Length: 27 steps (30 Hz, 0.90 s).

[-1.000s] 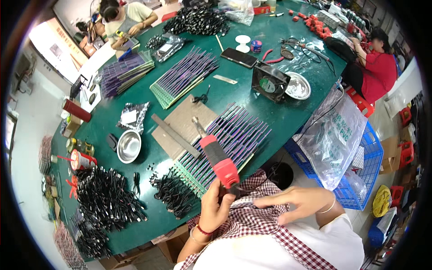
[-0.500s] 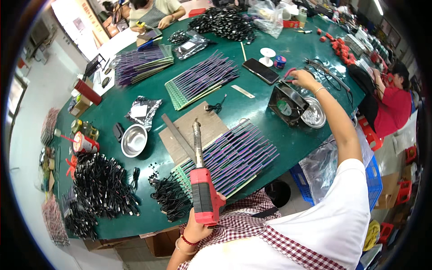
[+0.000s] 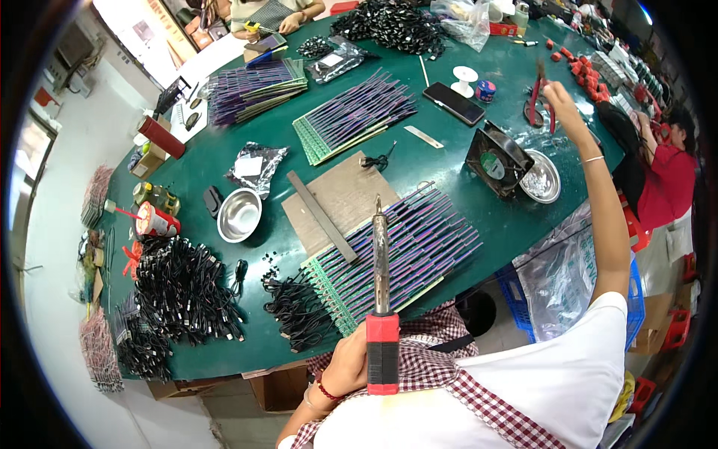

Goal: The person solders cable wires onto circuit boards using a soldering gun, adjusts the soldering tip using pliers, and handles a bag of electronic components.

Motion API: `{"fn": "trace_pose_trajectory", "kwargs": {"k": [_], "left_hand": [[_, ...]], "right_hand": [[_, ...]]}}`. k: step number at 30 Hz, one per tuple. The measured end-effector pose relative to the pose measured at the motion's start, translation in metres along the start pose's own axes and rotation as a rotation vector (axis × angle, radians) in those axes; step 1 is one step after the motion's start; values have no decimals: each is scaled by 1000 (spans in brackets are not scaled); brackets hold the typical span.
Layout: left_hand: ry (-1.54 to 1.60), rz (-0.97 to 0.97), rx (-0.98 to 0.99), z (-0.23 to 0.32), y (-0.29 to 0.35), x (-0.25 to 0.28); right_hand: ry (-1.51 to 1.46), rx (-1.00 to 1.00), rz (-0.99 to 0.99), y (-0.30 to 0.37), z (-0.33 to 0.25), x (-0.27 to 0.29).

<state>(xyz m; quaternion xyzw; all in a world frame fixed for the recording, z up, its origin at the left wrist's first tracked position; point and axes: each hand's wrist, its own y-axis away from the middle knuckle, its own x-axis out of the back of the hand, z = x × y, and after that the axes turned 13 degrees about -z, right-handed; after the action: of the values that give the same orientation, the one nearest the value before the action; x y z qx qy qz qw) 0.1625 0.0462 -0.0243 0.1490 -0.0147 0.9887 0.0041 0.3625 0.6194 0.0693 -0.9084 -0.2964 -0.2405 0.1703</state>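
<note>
My left hand [image 3: 350,361] is closed round the handle of a soldering iron [image 3: 382,329], red and black with a long metal barrel. Its tip points away from me, over the near circuit board panel [image 3: 404,247]. On that panel purple strips lie in rows, with a green edge at the left. Beyond the small black fan [image 3: 493,161], my right hand [image 3: 562,101] grips red-handled pliers [image 3: 534,105], raised over the far right of the table; their dark jaws are blurred. A metal bowl [image 3: 544,179] with bits of silvery material stands beside the fan.
Black cables [image 3: 183,299] are heaped at the left, with a smaller cable bundle [image 3: 298,310] nearer me. A steel bar [image 3: 321,217] crosses a brown board [image 3: 344,191]. Past it lie more panels [image 3: 355,116], a phone [image 3: 454,103] and a white spool [image 3: 464,81]. Other people sit around the table.
My right hand has moved from beside the fan farther out and to the right, lifting the red-handled pliers. The soldering iron has swung to the right and points straighter ahead. The view has shifted slightly.
</note>
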Motion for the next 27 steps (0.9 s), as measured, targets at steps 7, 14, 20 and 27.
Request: {"fn": "trace_pose_trajectory", "kwargs": {"k": [7, 14, 20, 27], "left_hand": [[882, 255, 300, 24, 1, -12], [140, 44, -92, 32, 8, -3], [386, 60, -45, 39, 14, -9], [618, 85, -83, 34, 14, -13]], "right_hand": [[-1019, 330, -454, 117, -117, -33], [326, 599, -409, 217, -184, -158], [568, 841, -144, 182, -199, -185], [630, 929, -166, 170, -200, -194]]}}
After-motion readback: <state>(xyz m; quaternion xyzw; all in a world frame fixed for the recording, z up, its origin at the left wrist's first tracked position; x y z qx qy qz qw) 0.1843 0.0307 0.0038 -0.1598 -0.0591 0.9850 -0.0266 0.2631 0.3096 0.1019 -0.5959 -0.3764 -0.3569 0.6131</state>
